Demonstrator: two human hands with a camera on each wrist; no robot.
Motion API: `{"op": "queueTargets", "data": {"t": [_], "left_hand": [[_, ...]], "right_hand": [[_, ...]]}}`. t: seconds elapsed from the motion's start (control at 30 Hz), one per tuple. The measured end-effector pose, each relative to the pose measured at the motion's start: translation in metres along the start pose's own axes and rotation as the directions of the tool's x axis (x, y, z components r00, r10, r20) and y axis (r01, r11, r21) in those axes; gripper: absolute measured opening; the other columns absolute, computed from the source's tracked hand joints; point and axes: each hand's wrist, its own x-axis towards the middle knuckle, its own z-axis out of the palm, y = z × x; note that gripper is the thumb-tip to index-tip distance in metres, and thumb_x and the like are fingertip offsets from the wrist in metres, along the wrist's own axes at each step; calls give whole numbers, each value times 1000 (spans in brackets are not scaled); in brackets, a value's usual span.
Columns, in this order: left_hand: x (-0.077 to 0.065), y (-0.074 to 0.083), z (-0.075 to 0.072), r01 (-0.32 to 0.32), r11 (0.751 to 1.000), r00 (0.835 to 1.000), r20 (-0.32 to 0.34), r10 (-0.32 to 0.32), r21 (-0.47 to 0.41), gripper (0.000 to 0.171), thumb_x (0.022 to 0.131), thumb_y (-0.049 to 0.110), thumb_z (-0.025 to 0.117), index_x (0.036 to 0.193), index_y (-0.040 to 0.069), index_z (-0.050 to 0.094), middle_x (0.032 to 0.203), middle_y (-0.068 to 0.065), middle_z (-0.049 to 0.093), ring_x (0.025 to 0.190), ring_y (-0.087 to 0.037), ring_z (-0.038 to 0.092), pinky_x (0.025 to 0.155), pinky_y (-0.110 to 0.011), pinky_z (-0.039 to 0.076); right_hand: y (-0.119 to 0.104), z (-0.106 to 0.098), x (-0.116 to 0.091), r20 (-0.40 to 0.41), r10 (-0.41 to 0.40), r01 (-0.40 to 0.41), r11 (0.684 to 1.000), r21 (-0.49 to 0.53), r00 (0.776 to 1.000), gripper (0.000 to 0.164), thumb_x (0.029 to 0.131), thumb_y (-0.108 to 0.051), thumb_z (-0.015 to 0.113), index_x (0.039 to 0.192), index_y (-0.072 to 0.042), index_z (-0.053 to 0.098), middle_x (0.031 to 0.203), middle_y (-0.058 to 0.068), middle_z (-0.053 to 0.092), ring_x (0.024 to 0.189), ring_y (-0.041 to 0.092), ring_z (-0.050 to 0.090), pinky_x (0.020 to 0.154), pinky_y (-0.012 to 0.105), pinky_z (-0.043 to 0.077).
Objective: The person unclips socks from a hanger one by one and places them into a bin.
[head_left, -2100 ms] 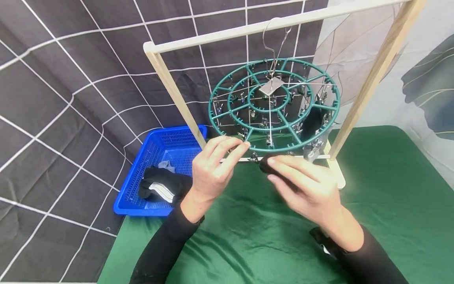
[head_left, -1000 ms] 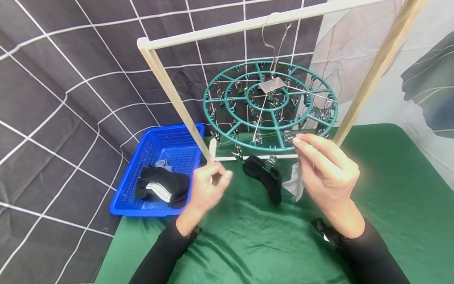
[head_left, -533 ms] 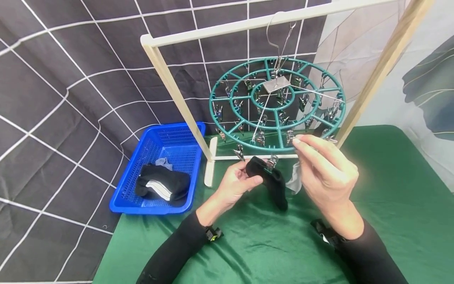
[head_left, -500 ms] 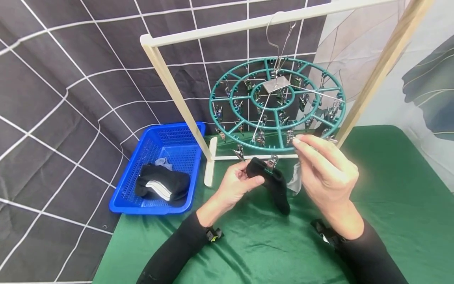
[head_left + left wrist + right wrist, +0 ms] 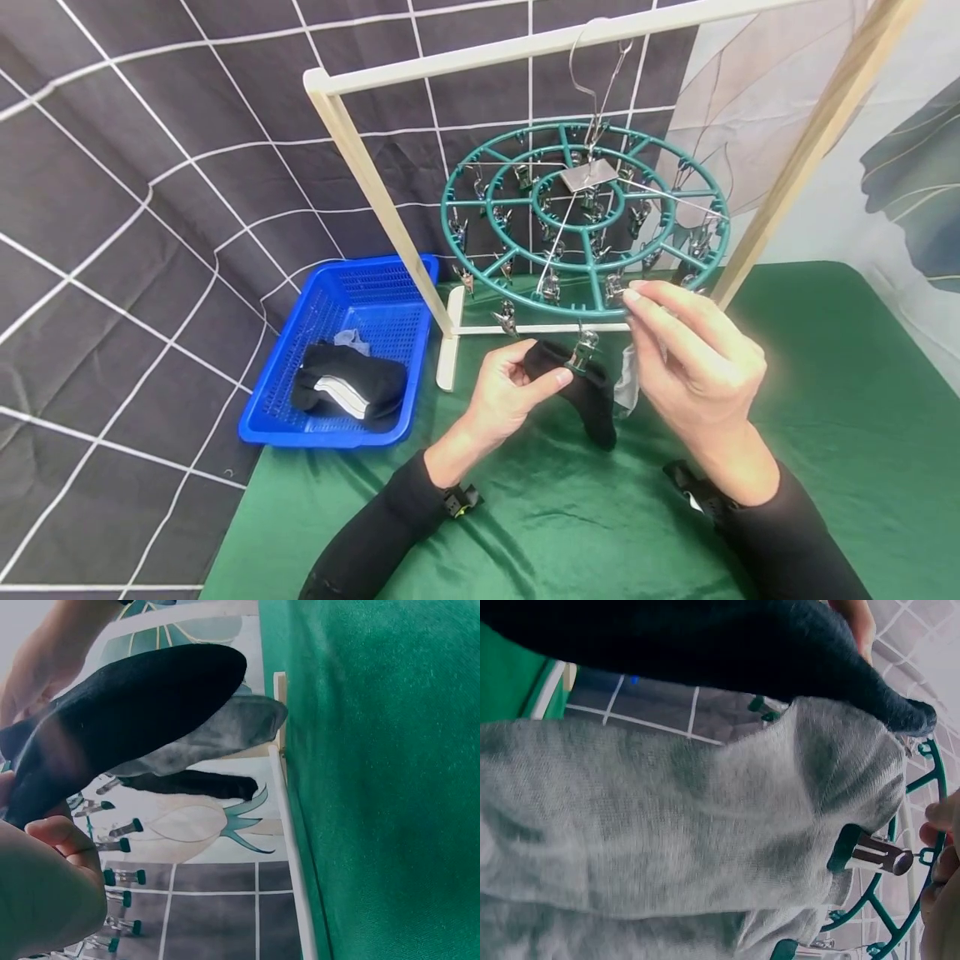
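My left hand (image 5: 498, 396) pinches the cuff of a black sock (image 5: 596, 417) between thumb and fingers. A metal clip (image 5: 583, 350) grips the same cuff, and the sock's foot hangs down to the right. My right hand (image 5: 697, 358) is raised at the front right rim of a green round clip hanger (image 5: 592, 275), its fingertips pinching the rim. Just behind that hand hangs a grey sock (image 5: 626, 383). Close up in the right wrist view, grey socks (image 5: 667, 802) hang from clips beneath the ring, with the black sock (image 5: 705, 645) beside them.
A wooden frame (image 5: 487, 54) carries the hanger by its hook. Left of it, a blue basket (image 5: 262, 400) holds black cloth (image 5: 330, 371) with a white stripe and a small grey piece. Several unused clips dangle from the ring. Green cloth (image 5: 525, 517) covers the table.
Two seconds ago my right hand held the black sock; it then moved right to the hanger's rim. My left hand came in from the left and took the clipped sock's cuff.
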Motion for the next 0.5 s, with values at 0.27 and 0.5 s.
{"op": "queueTargets", "data": {"t": [0.27, 0.5], "left_hand": [[1, 3, 0, 0, 1000, 1000, -27, 0, 24, 18, 80, -7, 69, 95, -15, 64, 86, -2, 67, 70, -13, 59, 62, -17, 53], [-1, 1, 2, 6, 1000, 1000, -12, -6, 6, 23, 81, -7, 69, 102, -14, 65, 93, -27, 67, 79, -15, 63, 69, -18, 56]], "right_hand": [[-3, -8, -6, 35, 22, -23, 999, 25, 999, 33, 69, -26, 80, 54, 0, 65, 49, 12, 58, 41, 18, 40, 40, 28, 29], [-1, -10, -20, 515, 174, -135, 984, -112, 839, 34, 65, -24, 85, 89, -2, 75, 79, 9, 72, 47, 11, 46, 42, 30, 34]]}}
